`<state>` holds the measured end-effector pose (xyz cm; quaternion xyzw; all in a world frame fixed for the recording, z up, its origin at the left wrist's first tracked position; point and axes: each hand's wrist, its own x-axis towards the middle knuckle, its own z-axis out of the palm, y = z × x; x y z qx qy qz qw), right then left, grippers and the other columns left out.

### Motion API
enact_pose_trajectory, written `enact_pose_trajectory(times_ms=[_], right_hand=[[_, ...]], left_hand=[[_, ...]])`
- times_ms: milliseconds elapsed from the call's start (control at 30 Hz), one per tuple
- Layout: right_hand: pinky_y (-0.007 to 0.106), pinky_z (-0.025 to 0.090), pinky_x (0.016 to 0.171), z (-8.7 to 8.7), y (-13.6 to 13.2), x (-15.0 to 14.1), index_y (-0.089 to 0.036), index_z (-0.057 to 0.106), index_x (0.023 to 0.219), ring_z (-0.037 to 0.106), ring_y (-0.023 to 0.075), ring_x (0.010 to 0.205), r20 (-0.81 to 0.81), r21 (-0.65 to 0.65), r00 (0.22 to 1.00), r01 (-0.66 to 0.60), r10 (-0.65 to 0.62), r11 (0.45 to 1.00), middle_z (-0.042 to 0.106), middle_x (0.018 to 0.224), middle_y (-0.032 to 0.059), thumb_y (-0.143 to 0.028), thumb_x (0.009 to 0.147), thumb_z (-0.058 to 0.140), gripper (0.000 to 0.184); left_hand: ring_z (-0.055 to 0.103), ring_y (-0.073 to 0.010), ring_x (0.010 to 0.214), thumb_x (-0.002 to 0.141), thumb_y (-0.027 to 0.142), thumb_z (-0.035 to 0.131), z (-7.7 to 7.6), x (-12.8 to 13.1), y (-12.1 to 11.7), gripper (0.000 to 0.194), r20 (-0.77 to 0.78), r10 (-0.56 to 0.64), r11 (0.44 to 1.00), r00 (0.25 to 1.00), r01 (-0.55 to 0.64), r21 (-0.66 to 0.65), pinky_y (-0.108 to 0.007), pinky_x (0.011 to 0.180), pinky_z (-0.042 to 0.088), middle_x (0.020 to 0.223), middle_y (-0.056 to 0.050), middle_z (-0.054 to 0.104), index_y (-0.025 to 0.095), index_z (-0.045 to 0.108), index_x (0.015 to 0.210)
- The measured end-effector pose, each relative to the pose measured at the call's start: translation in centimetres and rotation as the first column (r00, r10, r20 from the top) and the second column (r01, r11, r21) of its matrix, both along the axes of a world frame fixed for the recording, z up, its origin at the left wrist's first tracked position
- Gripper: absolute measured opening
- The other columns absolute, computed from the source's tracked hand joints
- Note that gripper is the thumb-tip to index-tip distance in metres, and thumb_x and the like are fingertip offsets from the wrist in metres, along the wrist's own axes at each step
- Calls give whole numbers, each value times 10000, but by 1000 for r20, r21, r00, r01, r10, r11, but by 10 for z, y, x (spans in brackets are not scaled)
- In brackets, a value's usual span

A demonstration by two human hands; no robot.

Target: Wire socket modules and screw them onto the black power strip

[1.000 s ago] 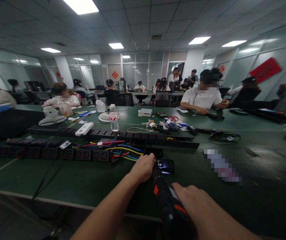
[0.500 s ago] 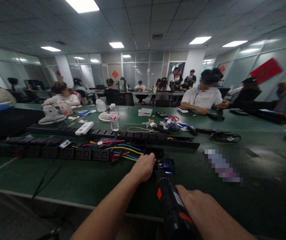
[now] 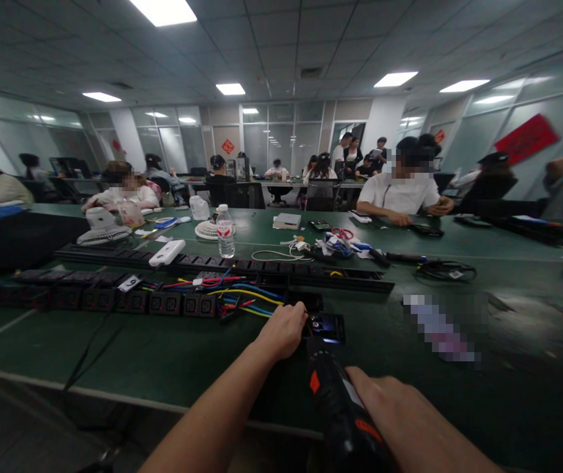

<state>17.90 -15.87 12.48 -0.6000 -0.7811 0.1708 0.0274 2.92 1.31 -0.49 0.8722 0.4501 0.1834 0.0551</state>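
Right hand (image 3: pixel 392 401) grips a power drill (image 3: pixel 337 401) beside the black housing (image 3: pixel 333 327).
Best kept aligned, pressure steady; what the left hand (image 3: pixel 285 330) grips, I cannot tell.

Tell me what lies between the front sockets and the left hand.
Wires, yellow, blue and red, lie between the front sockets and the left hand, as the head view shows.

Ceiling lights (image 3: pixel 396 79), glass partitions (image 3: pixel 281 125), white pillars (image 3: pixel 384 125)
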Motion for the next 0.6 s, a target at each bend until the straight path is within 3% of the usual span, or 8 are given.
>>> enact_pose_trajectory(times_ms=[600], right_hand=[[362, 497, 809, 3, -2, -1, -168, 605, 1115, 657, 300, 948, 32, -21, 999, -1, 2, 1000, 675, 1090, 144, -173, 654, 714, 474]], left_hand=[[578, -219, 884, 1026, 299, 198, 4, 1, -2, 270, -7, 8, 1000, 1000, -8, -29, -345, 813, 394, 939, -73, 624, 198, 444, 980]])
